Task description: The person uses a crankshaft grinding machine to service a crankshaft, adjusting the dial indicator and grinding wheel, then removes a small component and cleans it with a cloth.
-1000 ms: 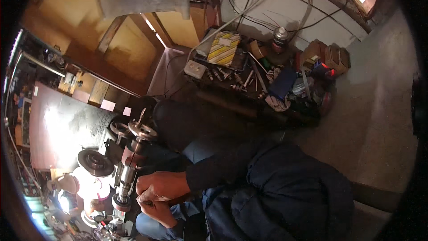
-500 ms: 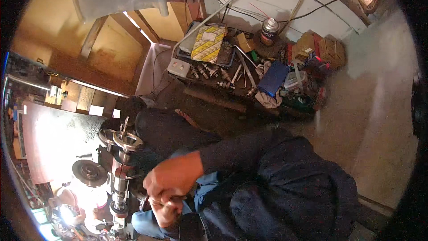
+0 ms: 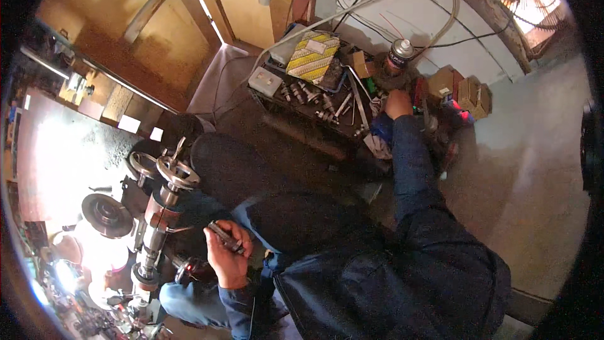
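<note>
My left hand point(image 3: 228, 263), at the lower left beside the machine, is closed round a short metal cylindrical part point(image 3: 226, 237) lying across its fingers. My right arm stretches out to the cluttered side table point(image 3: 286, 112). There my right hand point(image 3: 397, 104) is over a blue box point(image 3: 381, 127), its fingers hidden from view. A whitish rag point(image 3: 378, 147) hangs just below that box. Left of the right hand lie a long metal bar point(image 3: 361, 101) and several metal shank-like parts point(image 3: 309, 93).
A machine with shiny handwheels point(image 3: 178, 172) and a dark round disc point(image 3: 107, 215) stands at the left under a bright lamp. The table also bears a yellow-striped box point(image 3: 313, 56), a spray can point(image 3: 401, 54), a white box point(image 3: 265, 81) and brown cartons point(image 3: 473, 97).
My hands were together near the machine. The right one has moved away to the side table, while the left stays low with the metal part. The view has shifted slightly.
</note>
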{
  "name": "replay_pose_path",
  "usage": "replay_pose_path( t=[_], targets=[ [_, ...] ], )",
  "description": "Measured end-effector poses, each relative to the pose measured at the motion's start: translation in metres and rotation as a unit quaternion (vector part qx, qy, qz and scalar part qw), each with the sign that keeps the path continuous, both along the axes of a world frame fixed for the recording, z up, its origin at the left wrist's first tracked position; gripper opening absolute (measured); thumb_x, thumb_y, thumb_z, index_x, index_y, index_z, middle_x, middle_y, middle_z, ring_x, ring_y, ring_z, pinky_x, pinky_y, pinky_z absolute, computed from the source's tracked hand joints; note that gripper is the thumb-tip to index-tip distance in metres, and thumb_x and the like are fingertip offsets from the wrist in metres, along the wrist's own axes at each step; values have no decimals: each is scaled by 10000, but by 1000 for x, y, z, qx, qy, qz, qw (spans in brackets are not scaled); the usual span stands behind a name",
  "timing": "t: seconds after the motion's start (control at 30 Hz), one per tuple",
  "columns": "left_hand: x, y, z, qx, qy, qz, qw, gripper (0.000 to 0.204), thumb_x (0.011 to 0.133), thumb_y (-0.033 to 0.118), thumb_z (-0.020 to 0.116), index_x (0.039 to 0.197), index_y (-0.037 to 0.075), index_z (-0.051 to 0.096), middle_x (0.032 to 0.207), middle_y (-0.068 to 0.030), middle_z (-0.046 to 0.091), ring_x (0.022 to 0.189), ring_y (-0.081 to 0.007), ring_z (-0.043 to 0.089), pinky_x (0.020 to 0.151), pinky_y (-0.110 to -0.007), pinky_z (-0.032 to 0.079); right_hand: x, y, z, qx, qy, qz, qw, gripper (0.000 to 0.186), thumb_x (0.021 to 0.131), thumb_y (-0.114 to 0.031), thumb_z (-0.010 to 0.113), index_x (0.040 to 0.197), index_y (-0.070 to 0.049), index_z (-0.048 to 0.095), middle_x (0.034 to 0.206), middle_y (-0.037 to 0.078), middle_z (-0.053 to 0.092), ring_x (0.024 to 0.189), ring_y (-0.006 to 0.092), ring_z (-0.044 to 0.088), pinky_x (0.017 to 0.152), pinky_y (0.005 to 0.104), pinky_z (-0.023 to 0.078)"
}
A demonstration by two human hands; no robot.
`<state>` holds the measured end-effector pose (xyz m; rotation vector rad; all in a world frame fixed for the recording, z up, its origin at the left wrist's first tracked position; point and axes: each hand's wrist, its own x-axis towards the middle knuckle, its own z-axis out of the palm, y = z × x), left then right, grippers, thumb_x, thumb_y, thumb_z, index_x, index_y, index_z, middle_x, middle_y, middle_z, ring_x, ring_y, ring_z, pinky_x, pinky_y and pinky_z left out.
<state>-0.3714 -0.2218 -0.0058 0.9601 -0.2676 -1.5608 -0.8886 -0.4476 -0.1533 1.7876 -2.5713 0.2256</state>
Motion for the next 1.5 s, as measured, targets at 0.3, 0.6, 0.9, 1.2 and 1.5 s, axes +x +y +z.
replay_pose_path(
  t=[0.3, 0.6, 0.9, 1.2, 1.5],
  targets=[
    [-13, 1, -10, -53, -13, -30, 998, 394, 1023, 404, 497, 1152, 34, 541, 911, -86, 560, 788, -239, 564, 609, -340, 474, -27, -5, 5, 67, -25, 81, 994, 236, 771, -210, 754, 763, 24, 725, 825, 269, 676, 788, 400, 674, 735, 496, 537],
    [7, 7, -1, 24, -150, 0, 988, 332, 1050, 305, 465, 1165, 8, 560, 896, -82, 598, 775, -183, 605, 638, -324, 507, -2, -4, 28, -297, -108, -3, 949, 206, 910, -117, 587, 1062, 12, 639, 1041, 199, 657, 994, 361, 621, 908, 433, 472],
    [38, 14, -18, -77, -10, 83, 993, 328, 1061, 318, 457, 1125, 19, 575, 835, -26, 576, 670, -104, 559, 503, -219, 406, 10, -65, 76, -523, -123, -50, 842, 300, 1016, -176, 455, 1083, 94, 569, 1019, 243, 607, 885, 374, 613, 813, 466, 491],
    [38, 18, -20, -99, -20, 120, 988, 342, 1064, 343, 442, 1140, 31, 562, 861, -38, 566, 692, -125, 561, 515, -232, 403, 60, -112, 178, -521, -189, -10, 832, 329, 1020, -217, 489, 1165, 70, 560, 1081, 268, 615, 925, 380, 654, 803, 477, 528],
    [43, 23, -24, -137, -26, 128, 982, 376, 1062, 378, 433, 1162, 40, 565, 903, -53, 605, 790, -133, 588, 634, -263, 466, 227, 0, 283, -470, -134, 228, 842, 332, 1037, -261, 534, 1214, -3, 645, 1165, 155, 676, 992, 251, 672, 831, 353, 543]
  ],
)
